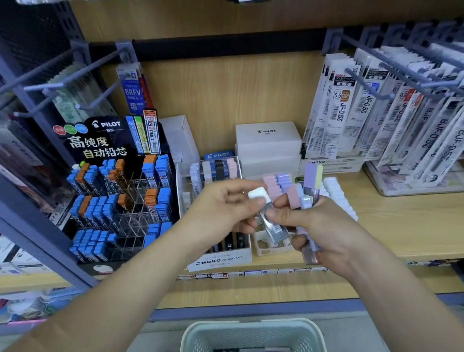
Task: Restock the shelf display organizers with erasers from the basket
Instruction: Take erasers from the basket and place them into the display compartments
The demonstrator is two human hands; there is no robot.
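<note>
A white-tipped eraser (pixel 264 209), apparently sleeved in slippery film, is pinched by the left hand (pixel 221 206) and drawn from the pastel bundle (pixel 305 196) clasped in the right hand (pixel 326 231), above the shelf organizers (pixel 339 195); light, stiff, best gripped mid-body.

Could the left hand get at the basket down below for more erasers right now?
Probably not yet. The basket sits open below with nothing over it, but the left hand is pinching a white-capped eraser beside the right hand, which grips a bundle.
</note>
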